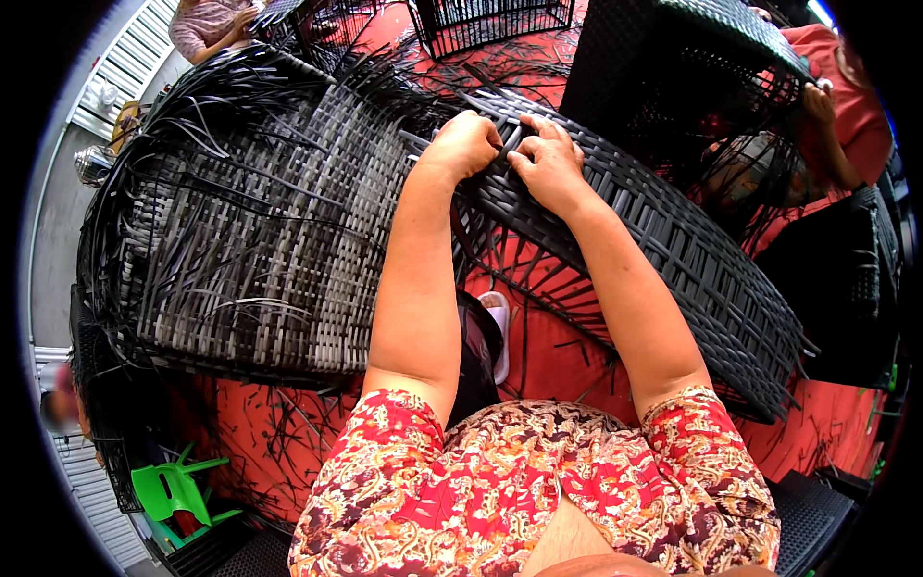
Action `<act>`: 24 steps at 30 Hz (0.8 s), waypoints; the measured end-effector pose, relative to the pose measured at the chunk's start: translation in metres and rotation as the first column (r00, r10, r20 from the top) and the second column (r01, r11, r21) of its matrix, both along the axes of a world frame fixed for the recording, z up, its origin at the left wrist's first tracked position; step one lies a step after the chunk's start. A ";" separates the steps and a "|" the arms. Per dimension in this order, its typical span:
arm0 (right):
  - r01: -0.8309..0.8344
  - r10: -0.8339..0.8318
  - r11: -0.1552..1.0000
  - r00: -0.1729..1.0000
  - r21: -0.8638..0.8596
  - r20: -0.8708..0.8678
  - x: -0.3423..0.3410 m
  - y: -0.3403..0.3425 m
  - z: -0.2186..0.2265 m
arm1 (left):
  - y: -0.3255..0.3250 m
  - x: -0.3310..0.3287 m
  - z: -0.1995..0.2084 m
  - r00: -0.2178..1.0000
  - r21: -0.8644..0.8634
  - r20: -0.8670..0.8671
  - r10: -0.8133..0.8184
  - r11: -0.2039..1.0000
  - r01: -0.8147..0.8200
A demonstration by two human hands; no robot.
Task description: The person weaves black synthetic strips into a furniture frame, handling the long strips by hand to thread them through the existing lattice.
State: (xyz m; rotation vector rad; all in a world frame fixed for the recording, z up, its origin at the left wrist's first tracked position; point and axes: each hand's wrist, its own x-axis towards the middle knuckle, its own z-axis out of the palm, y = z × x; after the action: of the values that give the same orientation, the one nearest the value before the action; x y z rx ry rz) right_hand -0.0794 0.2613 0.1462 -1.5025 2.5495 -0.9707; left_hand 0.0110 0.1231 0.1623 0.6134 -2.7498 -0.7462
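A long woven panel of black plastic wicker (663, 231) slants from the top middle down to the right in front of me. At its upper end my left hand (465, 146) is closed, knuckles up, its fingertips curled onto a flat black wicker strand (507, 144). Just to its right, my right hand (552, 165) bends its fingers over the same weave, thumb and forefinger closed around the strand. The fingertips partly hide the strand. Left of my hands lies a large grey-and-black woven piece (260, 231), loose strand ends bristling along its far edge.
Scraps of strand litter the red floor (538, 327). Black wicker frames (490, 24) stand at the back. On the right, a person in red (836, 96) sits by a dark woven box (673, 67); another person (207, 29) is far left. A green plastic stool (173, 490) lies lower left.
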 end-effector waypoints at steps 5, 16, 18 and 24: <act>0.004 0.004 0.993 0.998 -0.119 0.063 -0.005 0.004 -0.001 | -0.002 0.001 0.007 0.989 0.190 0.077 0.125 0.972 -0.138; -0.104 0.103 0.993 0.995 0.058 0.016 0.016 -0.050 0.023 | -0.014 0.018 0.007 0.898 0.070 -0.174 0.404 0.915 -0.398; -0.129 0.137 0.990 0.966 -0.050 0.218 0.005 -0.055 0.007 | -0.016 0.018 0.011 0.910 0.270 -0.114 0.398 0.894 -0.357; -0.045 0.254 0.943 0.739 -0.331 0.623 0.005 -0.048 0.004 | -0.026 0.027 -0.008 0.896 0.255 -0.140 0.421 0.890 -0.378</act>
State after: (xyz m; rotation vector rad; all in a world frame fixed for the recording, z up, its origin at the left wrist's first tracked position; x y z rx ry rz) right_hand -0.0741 0.2134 0.1500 -1.0948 1.8024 -1.5686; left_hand 0.0378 0.0973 0.1542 1.0565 -2.2691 -0.9560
